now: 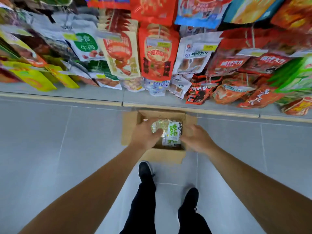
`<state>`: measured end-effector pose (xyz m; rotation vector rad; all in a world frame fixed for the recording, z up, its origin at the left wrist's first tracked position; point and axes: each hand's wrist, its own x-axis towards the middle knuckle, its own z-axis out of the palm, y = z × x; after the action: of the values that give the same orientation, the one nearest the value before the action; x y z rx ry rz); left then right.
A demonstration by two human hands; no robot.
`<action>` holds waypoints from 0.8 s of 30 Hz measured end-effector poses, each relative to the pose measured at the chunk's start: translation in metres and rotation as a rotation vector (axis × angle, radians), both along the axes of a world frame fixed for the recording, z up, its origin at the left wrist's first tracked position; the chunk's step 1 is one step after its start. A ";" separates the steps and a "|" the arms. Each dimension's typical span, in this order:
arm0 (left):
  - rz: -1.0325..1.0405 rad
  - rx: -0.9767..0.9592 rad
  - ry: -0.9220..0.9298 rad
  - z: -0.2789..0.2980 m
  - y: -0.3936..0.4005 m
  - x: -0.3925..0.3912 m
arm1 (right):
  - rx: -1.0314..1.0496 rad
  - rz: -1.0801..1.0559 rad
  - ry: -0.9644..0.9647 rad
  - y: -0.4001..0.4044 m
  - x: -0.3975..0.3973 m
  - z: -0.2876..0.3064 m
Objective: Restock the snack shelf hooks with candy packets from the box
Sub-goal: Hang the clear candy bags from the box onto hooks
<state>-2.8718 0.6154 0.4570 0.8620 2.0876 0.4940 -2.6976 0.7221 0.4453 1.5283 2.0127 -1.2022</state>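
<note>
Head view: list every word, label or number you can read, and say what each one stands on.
"牛肉": white packet with a green disc, hanging on the shelf.
"鸡脚筋", roughly; blurred: red packet.
"信味香": red and black packet, low on the shelf.
Yellow price tags: digits too blurred to read.
Green and white candy packet in the cardboard box: green lettering too blurred to read.
Other packets: unreadable.

The head view looks steeply down from standing height: box [158, 154] near centre, shelf [168, 97] at 12 o'clock.
</note>
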 end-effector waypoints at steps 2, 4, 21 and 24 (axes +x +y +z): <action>0.050 -0.029 -0.063 -0.028 0.005 -0.011 | -0.057 -0.072 0.000 0.002 -0.010 -0.028; 0.075 -0.068 -0.109 -0.060 0.010 -0.018 | -0.110 -0.138 -0.022 0.005 -0.018 -0.060; 0.258 -0.307 -0.255 -0.410 0.051 -0.025 | -0.210 -0.116 -0.111 0.056 -0.013 -0.410; 0.204 -0.295 -0.220 -0.474 0.060 -0.025 | -0.180 -0.012 -0.129 0.073 -0.021 -0.476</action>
<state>-2.8963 0.6749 -0.0170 0.4073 1.9881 0.3561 -2.7188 0.7952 -0.0307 1.4918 1.7650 -1.2208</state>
